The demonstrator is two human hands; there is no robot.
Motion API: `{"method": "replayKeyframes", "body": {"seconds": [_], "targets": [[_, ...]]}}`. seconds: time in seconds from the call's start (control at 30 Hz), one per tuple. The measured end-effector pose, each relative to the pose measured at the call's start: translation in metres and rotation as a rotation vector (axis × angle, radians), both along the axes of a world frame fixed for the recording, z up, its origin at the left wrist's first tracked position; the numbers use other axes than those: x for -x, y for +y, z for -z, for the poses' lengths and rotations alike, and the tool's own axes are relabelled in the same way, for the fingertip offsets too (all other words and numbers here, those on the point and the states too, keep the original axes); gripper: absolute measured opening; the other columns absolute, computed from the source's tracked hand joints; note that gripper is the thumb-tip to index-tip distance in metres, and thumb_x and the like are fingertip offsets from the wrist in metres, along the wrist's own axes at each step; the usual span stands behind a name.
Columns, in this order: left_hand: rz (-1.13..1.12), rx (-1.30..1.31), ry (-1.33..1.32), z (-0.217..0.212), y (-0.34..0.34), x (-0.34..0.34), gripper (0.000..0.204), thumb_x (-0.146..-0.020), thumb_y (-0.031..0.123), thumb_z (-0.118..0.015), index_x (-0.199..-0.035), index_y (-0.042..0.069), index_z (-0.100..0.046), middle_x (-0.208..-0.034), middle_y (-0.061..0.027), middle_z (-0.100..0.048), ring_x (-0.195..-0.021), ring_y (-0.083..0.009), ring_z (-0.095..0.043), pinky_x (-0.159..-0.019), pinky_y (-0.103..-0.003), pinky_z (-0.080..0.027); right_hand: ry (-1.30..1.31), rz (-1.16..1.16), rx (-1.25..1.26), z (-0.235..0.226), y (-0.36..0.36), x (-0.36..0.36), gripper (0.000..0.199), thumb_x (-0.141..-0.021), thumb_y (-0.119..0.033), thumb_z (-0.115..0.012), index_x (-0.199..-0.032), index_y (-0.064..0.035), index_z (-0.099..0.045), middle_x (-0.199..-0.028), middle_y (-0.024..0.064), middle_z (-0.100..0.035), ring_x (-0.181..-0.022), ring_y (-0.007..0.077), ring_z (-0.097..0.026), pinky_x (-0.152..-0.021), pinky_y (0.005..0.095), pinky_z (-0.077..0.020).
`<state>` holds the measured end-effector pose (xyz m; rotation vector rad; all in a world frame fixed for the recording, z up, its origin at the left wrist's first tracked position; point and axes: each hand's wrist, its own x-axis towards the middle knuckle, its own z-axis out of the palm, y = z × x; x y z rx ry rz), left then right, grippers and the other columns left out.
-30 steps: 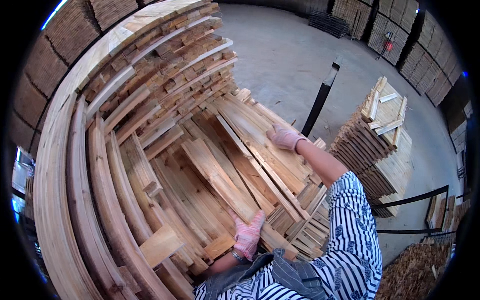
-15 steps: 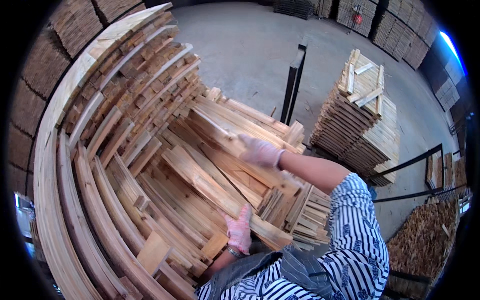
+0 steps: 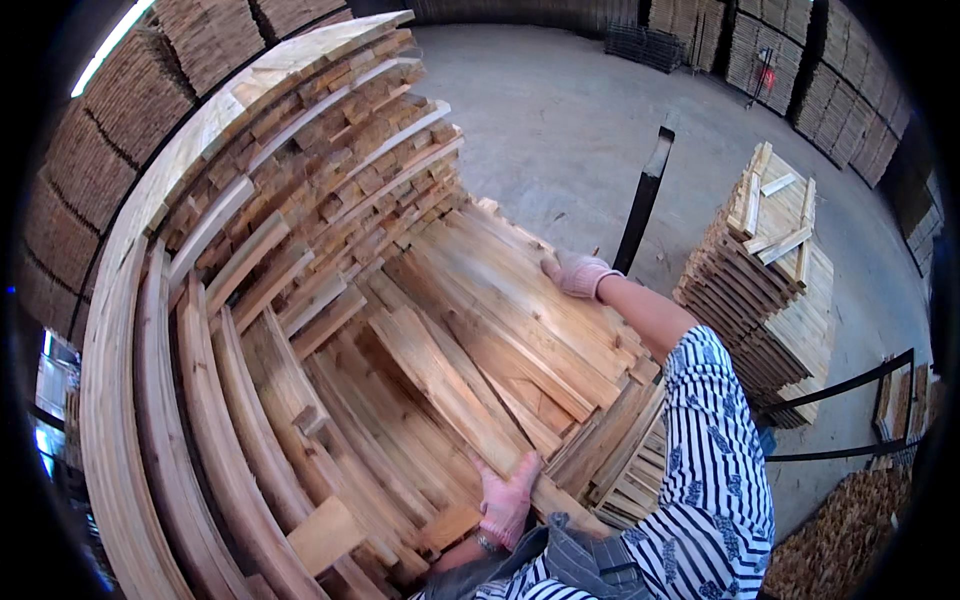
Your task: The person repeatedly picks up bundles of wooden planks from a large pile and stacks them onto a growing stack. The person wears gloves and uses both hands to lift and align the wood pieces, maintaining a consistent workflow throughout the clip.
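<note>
On top of the loose heap of boards in front of me lies the long plank (image 3: 455, 385) I am handling, slanting from its far end in the middle of the pile down to my waist. My left hand (image 3: 508, 497), in a pale work glove, lies on its near end, fingers together and pointing up the board, pressed flat against the wood rather than curled under it. My right hand (image 3: 577, 274), gloved the same way, has moved since a second ago: it was on the boards nearer the middle of the stack, and now it rests out at the right edge, palm down, fingers together over the side of a wide board (image 3: 520, 300). So I judge that I have stretched my reach and am steadying or squaring the top layer rather than lifting. Beside my right arm a dark upright post (image 3: 643, 200) stands on the concrete floor (image 3: 560, 110), and beyond it a neat stack of short boards (image 3: 765, 270).
</note>
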<state>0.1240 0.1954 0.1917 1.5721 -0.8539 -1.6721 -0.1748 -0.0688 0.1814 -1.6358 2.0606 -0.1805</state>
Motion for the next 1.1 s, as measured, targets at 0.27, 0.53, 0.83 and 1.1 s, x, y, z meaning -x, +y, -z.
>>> {"method": "replayKeyframes", "body": {"seconds": [0.27,0.53,0.83,1.1], "targets": [[0.018,0.334,0.131,0.084,0.017,-0.028,0.094,-0.098,0.034,-0.063,-0.163,0.01,0.001,-0.15,-0.0168,-0.044,-0.13,-0.0284,-0.049,-0.112,-0.037,-0.039,-0.387,-0.223,0.245,-0.051,0.128,-0.147,0.078,-0.092,-0.062,-0.057,-0.141,-0.0023,-0.049,-0.132,0.0267,-0.059,-0.127,0.0448,-0.053,-0.106,0.0449,-0.0448],[-0.085,0.117,0.467,0.005,-0.002,0.004,0.056,-0.095,0.027,-0.062,-0.144,0.009,-0.041,-0.139,-0.0101,-0.051,-0.128,-0.0257,-0.05,-0.108,-0.039,-0.043,-0.397,-0.214,-0.226,-0.074,0.169,-0.155,0.091,-0.075,-0.035,-0.078,-0.147,-0.0008,-0.033,-0.121,0.0273,-0.065,-0.11,0.0402,-0.066,-0.09,0.0455,-0.0541],[-0.008,0.043,-0.035,-0.006,-0.002,0.008,0.092,-0.095,0.031,-0.071,-0.164,0.02,-0.01,-0.153,-0.014,-0.04,-0.126,-0.025,-0.05,-0.097,-0.04,-0.051,-0.367,-0.233,0.179,-0.071,0.133,-0.017,0.091,-0.081,-0.032,-0.066,-0.157,-0.0035,-0.026,-0.116,0.0276,-0.068,-0.11,0.0389,-0.065,-0.095,0.0452,-0.0499],[0.029,0.123,-0.22,0.009,-0.01,0.002,0.097,-0.093,0.027,-0.074,-0.162,0.005,-0.009,-0.153,-0.0192,-0.041,-0.131,-0.0239,-0.047,-0.11,-0.033,-0.04,-0.097,-0.227,0.292,-0.009,-0.027,0.065,0.07,-0.09,-0.025,-0.058,-0.155,-0.0135,-0.036,-0.125,0.0252,-0.066,-0.116,0.0382,-0.064,-0.099,0.0458,-0.0497]]}}
